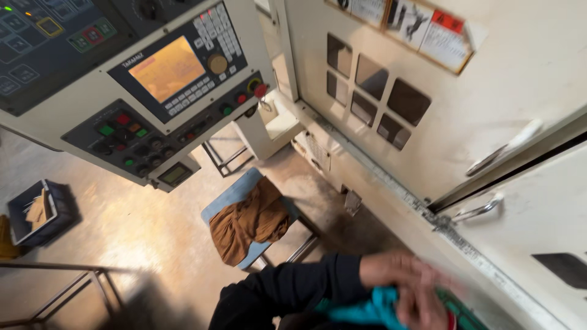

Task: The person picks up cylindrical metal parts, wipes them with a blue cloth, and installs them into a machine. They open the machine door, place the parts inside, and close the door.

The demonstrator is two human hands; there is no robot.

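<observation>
1. Both hands sit at about five o'clock in the head view, low by the bottom edge, blurred.
2. The left hand [397, 269], coming out of a black sleeve [287, 290], lies across the top of the other hand; its fingers look loosely curled, but the blur hides whether it grips anything, so I cannot tell.
3. The right hand [422, 305] is directly below and touching it, curled around a teal cloth [370, 308]; how tightly is lost in the blur.
4. The teal cloth bunches at about six o'clock, spilling left from under the hands.
5. A green object [468, 315] shows just right of the hands; its kind is unclear.
6. Near the centre stands a blue-seated stool [235, 195] with a brown cloth [247, 223] heaped on it.
7. At ten o'clock hangs the machine's control panel [153, 85] with an orange screen [166, 67] and coloured buttons.
8. From one to three o'clock run cream machine doors [489, 110] with dark windows and metal handles.
9. At nine o'clock a dark crate [40, 214] sits on the floor.
</observation>
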